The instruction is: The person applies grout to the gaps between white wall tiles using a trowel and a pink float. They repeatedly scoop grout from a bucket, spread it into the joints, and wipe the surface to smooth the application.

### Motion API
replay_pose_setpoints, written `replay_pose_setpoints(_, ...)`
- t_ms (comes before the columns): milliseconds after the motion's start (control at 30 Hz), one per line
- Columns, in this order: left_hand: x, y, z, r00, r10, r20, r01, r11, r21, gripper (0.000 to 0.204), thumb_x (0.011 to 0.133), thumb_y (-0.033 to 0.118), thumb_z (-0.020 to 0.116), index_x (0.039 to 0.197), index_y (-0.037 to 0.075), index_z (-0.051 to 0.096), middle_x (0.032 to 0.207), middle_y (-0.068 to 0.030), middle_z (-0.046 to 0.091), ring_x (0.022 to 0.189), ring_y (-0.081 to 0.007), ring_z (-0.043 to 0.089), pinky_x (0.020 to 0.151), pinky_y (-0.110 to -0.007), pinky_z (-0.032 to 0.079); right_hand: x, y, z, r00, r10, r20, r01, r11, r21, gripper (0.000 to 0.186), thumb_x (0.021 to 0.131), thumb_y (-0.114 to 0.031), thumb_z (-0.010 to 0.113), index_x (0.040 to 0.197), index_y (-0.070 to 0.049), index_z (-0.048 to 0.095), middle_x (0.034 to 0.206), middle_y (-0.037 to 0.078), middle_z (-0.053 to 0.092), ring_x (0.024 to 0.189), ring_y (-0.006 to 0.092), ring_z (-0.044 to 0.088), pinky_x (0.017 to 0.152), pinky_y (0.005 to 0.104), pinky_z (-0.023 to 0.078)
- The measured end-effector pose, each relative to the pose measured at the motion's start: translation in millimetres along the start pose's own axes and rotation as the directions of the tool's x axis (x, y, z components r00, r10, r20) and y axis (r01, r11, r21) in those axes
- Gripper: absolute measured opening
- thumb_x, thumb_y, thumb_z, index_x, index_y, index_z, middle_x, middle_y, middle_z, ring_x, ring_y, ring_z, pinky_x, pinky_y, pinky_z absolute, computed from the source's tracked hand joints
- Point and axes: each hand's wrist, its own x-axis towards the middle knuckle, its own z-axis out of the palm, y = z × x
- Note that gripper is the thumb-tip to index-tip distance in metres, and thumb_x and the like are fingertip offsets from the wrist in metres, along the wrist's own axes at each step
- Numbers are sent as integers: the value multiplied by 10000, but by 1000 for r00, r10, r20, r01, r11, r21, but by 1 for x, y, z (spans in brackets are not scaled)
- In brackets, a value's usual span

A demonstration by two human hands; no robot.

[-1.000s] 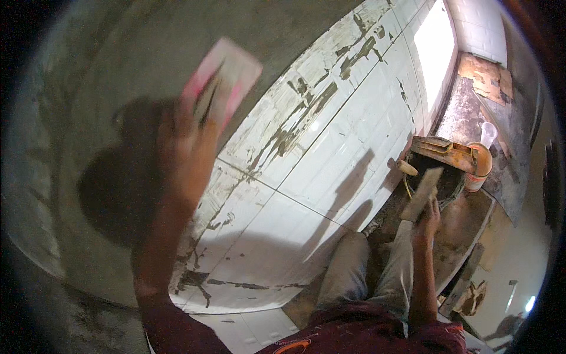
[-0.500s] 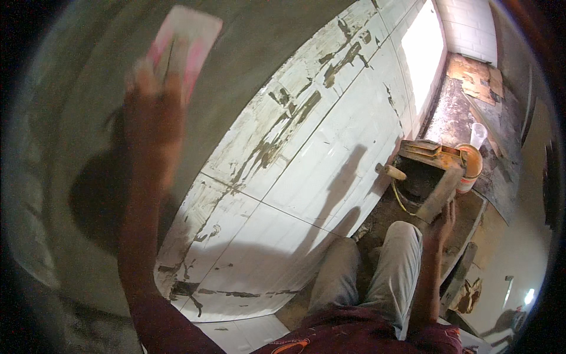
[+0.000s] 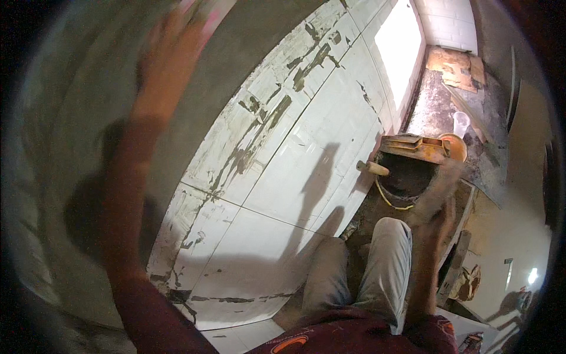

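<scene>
Pinkish float [image 3: 218, 11] fills left hand's [image 3: 169, 50] curled fingers, upper left; mid-right, right hand [image 3: 441, 217] holds board [image 3: 442, 184] (finger pose blurred, can't tell).

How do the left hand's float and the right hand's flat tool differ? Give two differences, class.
The float shows pink and whitish; the flat tool looks grey-brown. The float is cut off by the picture's top edge; the flat tool lies well inside the view. Both are held and blurred.
</scene>
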Motion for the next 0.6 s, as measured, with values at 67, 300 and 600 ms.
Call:
replay_pose_setpoints(67,53,14,-5,993,-68,91,67,998,23,390,906,178,532,1287,104,499,1210,-157,513,1063,-339,545,879,-433,481,-25,15,54,994,56,-90,-58,998,-20,469,936,-211,553,1345,-4,454,1270,109,535,1096,216,544,920,346,441)
replay_pose_setpoints(300,-30,25,-15,986,156,-56,-161,982,-102,396,858,186,608,1246,147,538,1116,-144,553,944,-360,585,803,-455,519,-21,-16,-32,989,81,-120,-92,992,-91,429,940,-130,500,1350,-17,452,1324,160,507,1189,294,510,989,388,412)
replay_pose_setpoints(600,68,-8,12,927,-174,332,229,964,-137,481,877,158,603,1334,126,455,1270,-185,504,1103,-404,523,883,-467,477,-34,9,46,994,103,-29,-106,986,-128,391,956,-202,517,1289,1,502,1257,100,547,1093,224,549,925,351,454)
